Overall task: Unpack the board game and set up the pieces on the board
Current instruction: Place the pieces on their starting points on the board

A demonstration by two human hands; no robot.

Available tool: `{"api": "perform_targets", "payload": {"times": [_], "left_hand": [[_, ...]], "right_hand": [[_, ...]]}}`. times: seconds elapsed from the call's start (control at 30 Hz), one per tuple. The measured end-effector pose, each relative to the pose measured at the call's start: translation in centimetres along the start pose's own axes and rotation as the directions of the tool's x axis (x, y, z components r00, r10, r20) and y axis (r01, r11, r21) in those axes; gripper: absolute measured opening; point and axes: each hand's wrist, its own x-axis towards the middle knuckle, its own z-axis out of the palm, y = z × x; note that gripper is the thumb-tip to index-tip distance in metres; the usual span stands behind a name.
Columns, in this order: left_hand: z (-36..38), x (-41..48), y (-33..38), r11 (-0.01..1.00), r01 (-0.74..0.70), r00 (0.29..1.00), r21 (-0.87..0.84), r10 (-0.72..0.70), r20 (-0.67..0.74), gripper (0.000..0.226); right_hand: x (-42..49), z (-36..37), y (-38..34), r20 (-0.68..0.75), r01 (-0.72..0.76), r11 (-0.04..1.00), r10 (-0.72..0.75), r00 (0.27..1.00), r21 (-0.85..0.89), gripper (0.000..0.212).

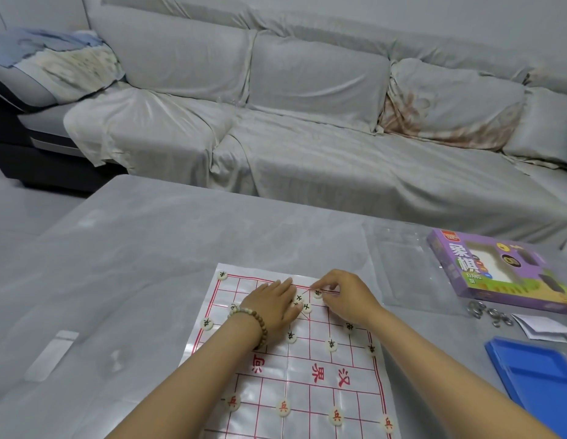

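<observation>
Paper board [307, 375] lies at the near edge of the tabletop [133, 264], with round white pieces on its red lines. At the far edge of the board the left hand [272, 304] rests flat, its fingers [283, 286] straight and together, touching two black-marked pieces [306, 308]. Just beside it the right hand [342, 296] pinches one piece [318, 293] with curled fingers. A purple box [497, 270] lies near the right edge of the tabletop

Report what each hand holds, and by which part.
Right hand pinches a white xiangqi piece by its edge. Left hand holds nothing, fingers straight over the board.
</observation>
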Motion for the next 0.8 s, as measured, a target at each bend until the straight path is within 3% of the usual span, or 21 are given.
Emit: {"api": "perform_targets", "payload": {"times": [0.17, 0.27, 0.4, 0.57, 0.8], "left_hand": [[0.2, -2.1, 1.0, 1.000, 0.007, 1.000, -0.005, -0.007, 0.028, 0.055], [0.3, -1.9, 1.3, 1.000, 0.023, 0.999, -0.008, -0.022, 0.031, 0.055], [0.9, -1.6, 1.7, 0.999, 0.040, 0.999, -0.024, -0.039, 0.022, 0.058], [0.7, -3.0, 0.8, 1.000, -0.009, 0.999, -0.019, 0.009, 0.037, 0.056], [-0.4, -1.9, -3.2, 0.981, 0.196, 0.981, -0.010, -0.196, 0.006, 0.054]], "right_hand": [[-0.2, 0.2, 0.2, -0.081, -0.051, 0.998, 0.053, 0.995, 0.029, 0.015], [-0.1, 0.4, 0.2, -0.120, -0.111, 0.994, 0.111, 0.986, 0.013, 0.020], [0.4, 1.0, -0.4, -0.121, -0.163, 0.986, 0.167, 0.979, 0.041, 0.014], [2.1, 1.5, -2.0, -0.077, -0.121, 0.989, 0.127, 0.989, 0.089, 0.013], [2.5, 2.3, -2.8, -0.063, -0.063, 0.986, 0.073, 0.995, 0.153, 0.027]]}}
